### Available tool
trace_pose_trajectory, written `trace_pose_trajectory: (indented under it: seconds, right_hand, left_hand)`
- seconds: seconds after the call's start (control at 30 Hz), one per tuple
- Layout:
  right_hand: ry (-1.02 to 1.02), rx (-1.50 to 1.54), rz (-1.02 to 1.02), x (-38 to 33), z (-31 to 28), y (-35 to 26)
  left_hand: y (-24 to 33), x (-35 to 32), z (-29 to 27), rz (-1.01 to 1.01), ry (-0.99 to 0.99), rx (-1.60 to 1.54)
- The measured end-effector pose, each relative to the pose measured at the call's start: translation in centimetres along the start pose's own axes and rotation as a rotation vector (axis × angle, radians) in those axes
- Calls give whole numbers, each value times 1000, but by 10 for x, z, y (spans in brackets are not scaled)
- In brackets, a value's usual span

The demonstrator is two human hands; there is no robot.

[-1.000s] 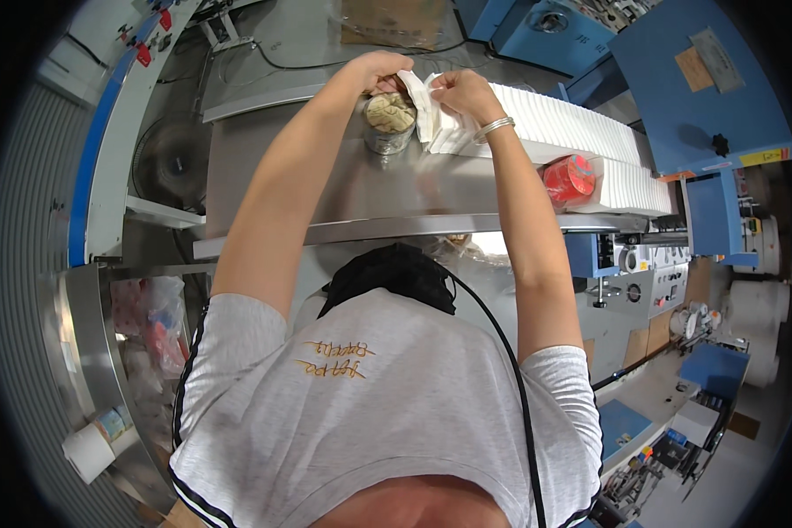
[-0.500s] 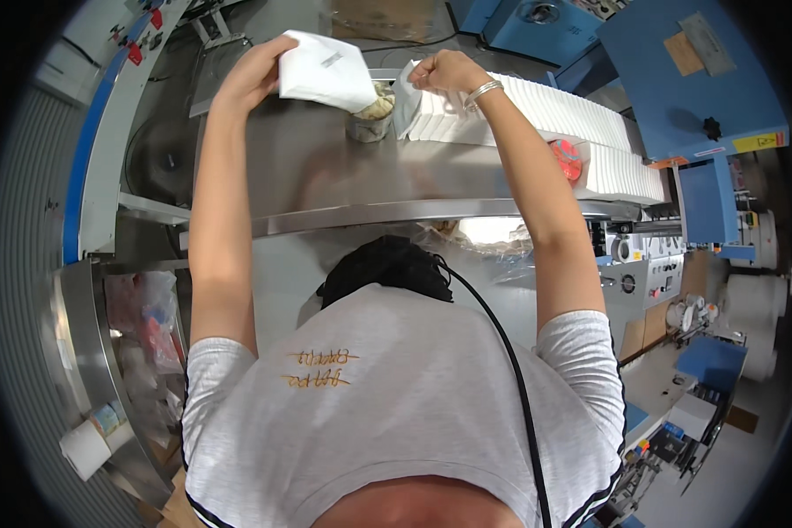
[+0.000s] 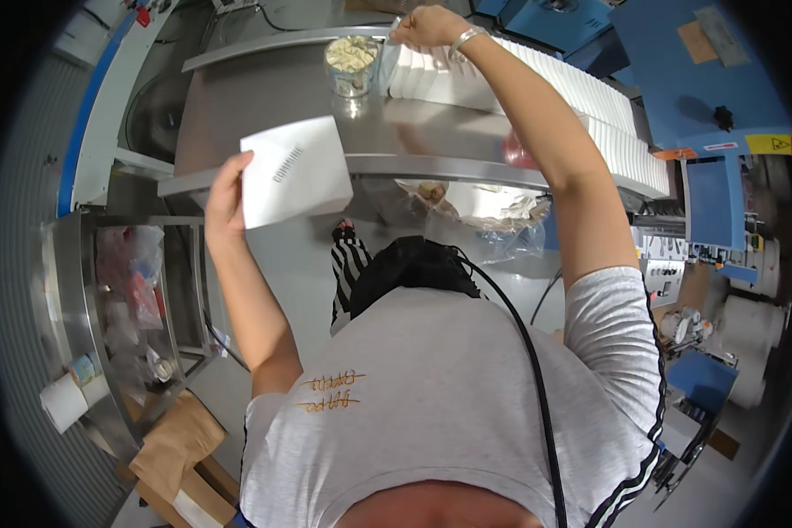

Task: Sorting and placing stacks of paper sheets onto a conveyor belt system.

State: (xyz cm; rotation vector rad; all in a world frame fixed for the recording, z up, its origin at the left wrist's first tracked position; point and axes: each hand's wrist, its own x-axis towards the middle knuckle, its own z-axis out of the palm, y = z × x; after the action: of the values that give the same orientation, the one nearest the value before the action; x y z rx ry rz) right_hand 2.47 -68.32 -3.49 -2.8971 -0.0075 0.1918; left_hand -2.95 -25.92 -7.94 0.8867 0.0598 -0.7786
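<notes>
White paper packet (image 3: 297,172), one, square-looking, a dark printed mark on its face: we find it in the left hand (image 3: 226,195), left of the middle of the view, in front of the metal table's (image 3: 255,110) near edge. We note the left fingers closed narrowly on its left edge; most of their length lies behind the paper, out of our sight.

Right hand (image 3: 429,28), one, with a silver bracelet (image 3: 465,42) at the wrist: we see its fingers bent, the tips drawn close together at the left end of a long row of white packets (image 3: 449,84). Whether they pinch a sheet there, we cannot tell.

Clear cup (image 3: 352,72), one, upright on the table just left of that row: we record crumpled pale yellow pieces filling it to the top, their kind hard to make out.

Red object (image 3: 517,151), one: we see only part, the right forearm covering the remainder. The forearm also crosses the row.

Clear plastic bag (image 3: 502,239), below the table: its upper part we find hidden by the table edge.
</notes>
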Motion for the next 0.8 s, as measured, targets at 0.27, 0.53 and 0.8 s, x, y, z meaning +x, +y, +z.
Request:
trace_pose_trajectory:
  seconds: [0.27, 0.53, 0.8]
  right_hand:
    - [34, -57, -26, -22, -14, -25]
    - [-45, -30, 135, -32, -22, -44]
    - [133, -95, -197, -24, -6, -31]
  left_hand:
    - [-143, 15, 30, -439, -136, 288]
    - [-269, 78, 72, -582, -266, 190]
    - [-356, 120, 144, -706, -275, 108]
